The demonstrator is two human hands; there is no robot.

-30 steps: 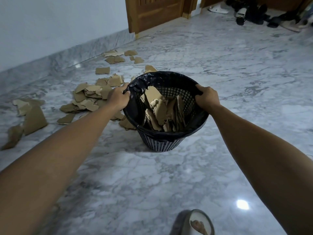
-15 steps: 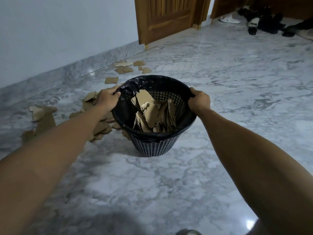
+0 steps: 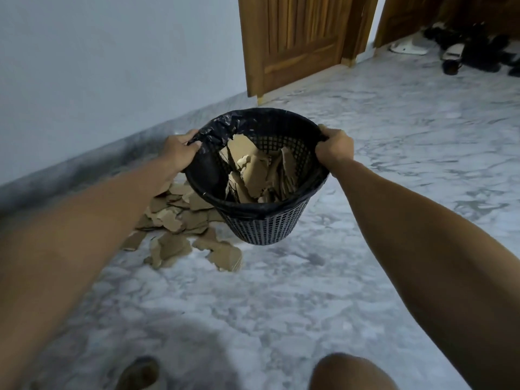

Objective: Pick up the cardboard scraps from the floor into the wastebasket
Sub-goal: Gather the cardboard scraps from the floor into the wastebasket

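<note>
Basket (image 3: 267, 226): a black mesh wastebasket is being held by its rim, one hand on each side, and is being tipped with its mouth toward the camera; whether its base is touching the floor cannot be told.
Liner (image 3: 216, 130): a black plastic bag is being seen folded over the rim and bunched at the left side.
Basket contents (image 3: 253, 173): torn brown cardboard pieces are being held inside, standing on edge and leaning against the mesh wall; the basket is being filled to roughly half.
Scraps (image 3: 180, 220): a loose heap of cardboard scraps is being left lying on the floor just left of the basket, partly hidden behind the left forearm; the nearest pieces are lying by the basket's lower left side.
Left hand (image 3: 180, 150): the left rim and bunched liner are being grasped, fingers curled over the edge and thumb set on the plastic; the arm is being stretched forward.
Right hand (image 3: 334, 149): the right rim is being grasped in a clenched grip, knuckles up; the arm is being stretched forward.
Floor (image 3: 365, 164): grey-white marble is being seen around the basket.
Door (image 3: 295, 40): a wooden door is being seen behind the basket.
Shoes (image 3: 472, 52): dark footwear is being seen at the top right, well apart.
</note>
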